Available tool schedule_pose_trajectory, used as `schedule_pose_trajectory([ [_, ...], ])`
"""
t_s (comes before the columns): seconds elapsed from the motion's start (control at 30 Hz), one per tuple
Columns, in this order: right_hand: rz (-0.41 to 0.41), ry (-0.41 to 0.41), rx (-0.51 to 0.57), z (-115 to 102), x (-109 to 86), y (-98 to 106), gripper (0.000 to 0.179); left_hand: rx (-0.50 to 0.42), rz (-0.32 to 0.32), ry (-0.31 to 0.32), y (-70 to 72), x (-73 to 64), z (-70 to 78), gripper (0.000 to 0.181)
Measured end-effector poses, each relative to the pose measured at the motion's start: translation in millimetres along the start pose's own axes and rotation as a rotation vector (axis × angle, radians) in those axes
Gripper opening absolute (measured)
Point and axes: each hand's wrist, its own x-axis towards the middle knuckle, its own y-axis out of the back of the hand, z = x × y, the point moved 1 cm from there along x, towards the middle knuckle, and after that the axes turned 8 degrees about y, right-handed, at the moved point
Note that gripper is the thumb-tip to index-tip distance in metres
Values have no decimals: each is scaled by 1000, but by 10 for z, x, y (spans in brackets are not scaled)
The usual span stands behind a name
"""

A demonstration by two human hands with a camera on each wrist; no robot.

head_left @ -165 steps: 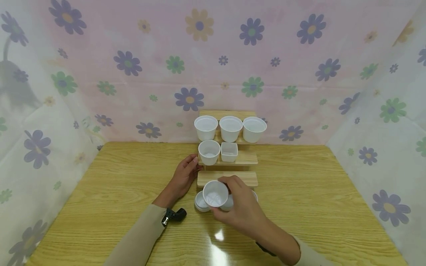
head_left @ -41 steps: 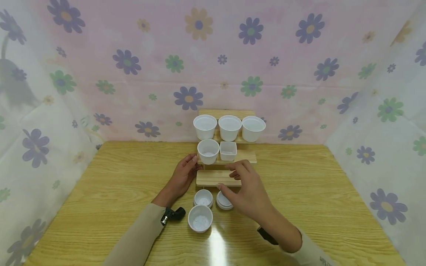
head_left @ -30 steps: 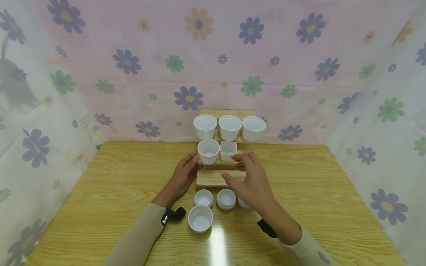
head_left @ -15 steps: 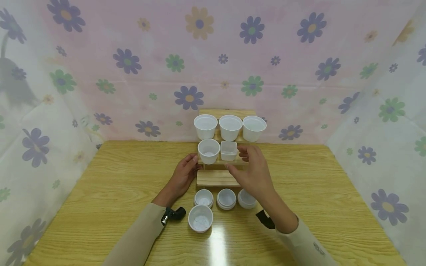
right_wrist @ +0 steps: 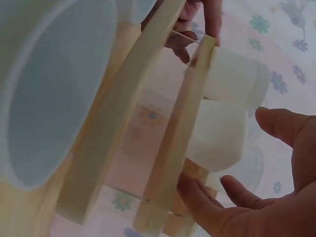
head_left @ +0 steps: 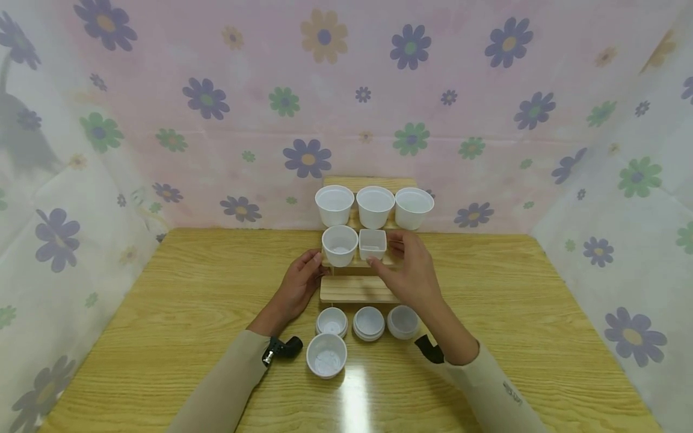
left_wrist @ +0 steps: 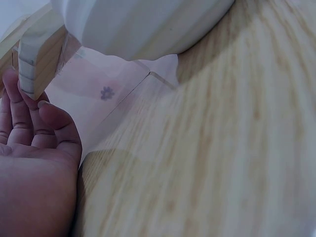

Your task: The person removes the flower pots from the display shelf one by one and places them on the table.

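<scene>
My right hand (head_left: 414, 270) is at a small white square cup (head_left: 372, 245) on the middle tier of a wooden stand (head_left: 354, 290). The thumb lies in front of it and the fingers on its right side. In the right wrist view the thumb (right_wrist: 276, 123) and fingertips stand around the square cup (right_wrist: 217, 136), with a slim gap by the thumb. My left hand (head_left: 298, 285) pinches the left end of that tier, as the left wrist view shows, thumb and fingers at the wood (left_wrist: 39, 64). A round white cup (head_left: 340, 246) stands left of the square one.
Three larger white cups (head_left: 375, 207) fill the top tier. Before the stand, low round tubs (head_left: 369, 323) sit in a row on the table (head_left: 216, 264), with a white cup (head_left: 326, 356) in front of the left one. A flowered cloth (head_left: 243, 150) hangs behind.
The round cup my right hand held earlier now stands on the table at the front. That hand, emptied, has moved up and back to the square cup. The left hand has stayed put.
</scene>
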Motion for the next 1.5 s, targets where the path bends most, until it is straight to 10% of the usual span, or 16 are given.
schedule_pose_trajectory([
  [0.57,13,48,168,252,70,-72,57,5,0,2,-8,21,3,15],
  [1.5,6,58,144,318,66,-114,58,10,2,3,13,20,-24,15],
])
